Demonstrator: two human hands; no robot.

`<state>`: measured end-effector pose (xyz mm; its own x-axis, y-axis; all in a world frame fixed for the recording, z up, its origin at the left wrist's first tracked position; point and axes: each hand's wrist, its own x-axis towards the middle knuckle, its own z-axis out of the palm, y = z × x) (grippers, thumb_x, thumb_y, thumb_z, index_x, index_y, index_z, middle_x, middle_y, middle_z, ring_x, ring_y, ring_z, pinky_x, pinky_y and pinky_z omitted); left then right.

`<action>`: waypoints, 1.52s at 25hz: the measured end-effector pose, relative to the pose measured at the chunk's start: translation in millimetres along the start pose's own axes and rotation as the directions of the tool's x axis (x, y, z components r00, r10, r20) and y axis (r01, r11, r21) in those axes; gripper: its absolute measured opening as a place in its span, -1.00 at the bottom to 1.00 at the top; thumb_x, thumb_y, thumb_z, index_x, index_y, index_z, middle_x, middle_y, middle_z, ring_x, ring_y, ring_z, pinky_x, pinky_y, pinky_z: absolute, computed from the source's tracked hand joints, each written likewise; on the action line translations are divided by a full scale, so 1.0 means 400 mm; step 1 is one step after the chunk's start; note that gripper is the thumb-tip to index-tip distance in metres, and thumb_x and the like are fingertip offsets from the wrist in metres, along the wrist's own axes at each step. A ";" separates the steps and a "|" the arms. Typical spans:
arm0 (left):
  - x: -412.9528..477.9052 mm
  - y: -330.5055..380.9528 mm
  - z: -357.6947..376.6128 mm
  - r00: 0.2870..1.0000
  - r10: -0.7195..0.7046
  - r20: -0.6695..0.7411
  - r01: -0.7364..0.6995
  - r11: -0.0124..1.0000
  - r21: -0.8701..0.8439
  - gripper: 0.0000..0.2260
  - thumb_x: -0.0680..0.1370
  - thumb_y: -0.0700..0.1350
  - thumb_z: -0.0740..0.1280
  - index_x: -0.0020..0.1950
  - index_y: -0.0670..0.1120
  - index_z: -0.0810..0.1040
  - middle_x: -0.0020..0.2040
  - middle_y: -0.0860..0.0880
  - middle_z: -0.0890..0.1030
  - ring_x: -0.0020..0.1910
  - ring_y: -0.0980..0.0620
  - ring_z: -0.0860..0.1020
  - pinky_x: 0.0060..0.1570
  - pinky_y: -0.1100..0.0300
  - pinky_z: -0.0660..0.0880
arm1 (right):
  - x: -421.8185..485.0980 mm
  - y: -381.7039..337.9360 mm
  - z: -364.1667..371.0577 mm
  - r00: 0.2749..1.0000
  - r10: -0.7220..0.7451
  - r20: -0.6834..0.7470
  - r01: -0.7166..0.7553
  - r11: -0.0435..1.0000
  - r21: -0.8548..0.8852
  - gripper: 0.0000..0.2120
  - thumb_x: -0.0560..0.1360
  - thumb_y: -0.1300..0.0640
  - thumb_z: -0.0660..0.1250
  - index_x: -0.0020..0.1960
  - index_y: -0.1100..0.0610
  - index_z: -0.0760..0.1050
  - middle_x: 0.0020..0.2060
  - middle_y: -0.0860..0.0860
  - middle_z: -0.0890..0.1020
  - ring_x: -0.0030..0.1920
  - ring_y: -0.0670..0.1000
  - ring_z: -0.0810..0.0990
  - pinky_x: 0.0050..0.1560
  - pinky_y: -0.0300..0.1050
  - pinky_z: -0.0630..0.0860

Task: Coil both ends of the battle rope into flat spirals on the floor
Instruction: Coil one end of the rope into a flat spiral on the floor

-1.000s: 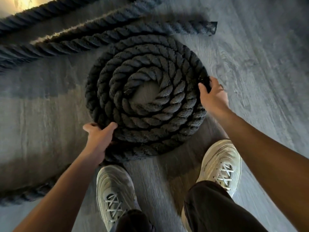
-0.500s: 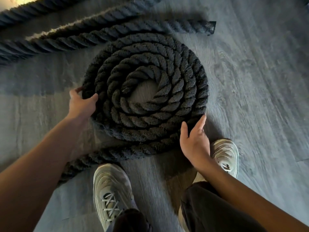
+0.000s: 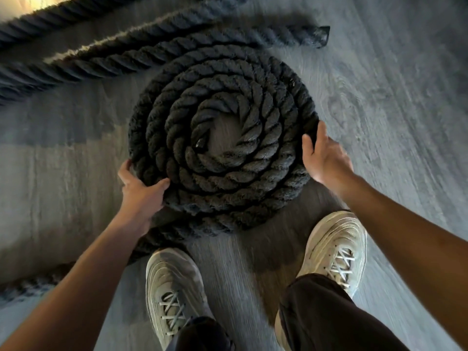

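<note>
Where the rope (image 3: 253, 173) had been wound up, it lay as a flat coil (image 3: 276, 117) of several tight turns on the grey wood-grain floor (image 3: 392, 122), with a small bare patch of floor showing at its middle. From the near edge of the coil a loose tail (image 3: 38, 277) ran off toward the lower left, passing under the left forearm. On the far side, straight lengths (image 3: 114, 59) of the same rope lay across the floor, and one of them finished in a dark capped end (image 3: 320, 36) just beyond the coil.

The left hand (image 3: 141, 191) gripped the coil's outer turn at the near left, thumb laid on top and fingers curled round the outside edge. The right hand (image 3: 326, 160) was set against the outer turn on the right, its thumb and forefinger held fairly straight and spread along the rope; the remaining fingers were hidden behind the hand, so whether they curled under the edge could not be told.

Nearer the camera, a pale left shoe (image 3: 174, 292) and a pale right shoe (image 3: 334, 249) stood apart on the floor just short of the coil, with dark trousers (image 3: 329, 312) above them. That part of the view was somewhat blurred.
</note>
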<state>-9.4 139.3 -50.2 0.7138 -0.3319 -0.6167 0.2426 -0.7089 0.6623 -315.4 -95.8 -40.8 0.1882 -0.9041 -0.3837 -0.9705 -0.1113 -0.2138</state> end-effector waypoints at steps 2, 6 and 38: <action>0.009 -0.001 -0.012 0.999 -0.022 0.039 0.022 1.000 0.006 -0.20 0.46 -0.04 0.55 0.40 0.46 0.09 0.35 0.02 0.45 0.12 -0.03 0.62 -0.24 0.07 0.67 | 0.012 -0.017 -0.017 0.998 0.065 0.028 -0.067 0.995 0.077 -0.37 0.66 -0.24 -0.12 0.63 0.03 -0.11 0.31 0.30 0.50 0.18 0.35 0.54 0.05 0.15 0.52; 0.063 0.040 -0.056 0.998 -0.055 0.018 0.054 0.998 0.044 -0.31 0.34 0.14 0.58 0.33 0.25 0.27 0.12 0.08 0.61 -0.04 0.04 0.68 -0.35 0.13 0.61 | -0.080 -0.049 0.018 0.978 0.195 0.070 -0.206 0.937 0.283 -0.34 0.65 -0.24 -0.04 0.63 0.01 -0.13 0.54 0.22 0.22 0.36 0.33 0.43 0.16 0.17 0.49; 0.021 0.041 -0.012 0.996 0.053 -0.078 -0.056 0.998 -0.038 -0.17 0.35 0.31 0.51 0.54 0.26 0.21 0.09 0.06 0.60 0.04 -0.03 0.64 -0.02 -0.06 0.65 | -0.233 -0.037 0.101 0.985 0.137 0.106 -0.173 0.810 0.561 -0.19 0.54 -0.39 0.12 0.59 0.10 0.10 0.50 0.12 0.32 0.47 0.19 0.32 0.39 0.08 0.30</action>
<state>3.9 127.9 -42.3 0.7749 -0.3191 -0.5456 0.2271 -0.6650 0.7115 -312.4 6.8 -38.1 0.0679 -0.8618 -0.5026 -0.7339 0.2981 -0.6104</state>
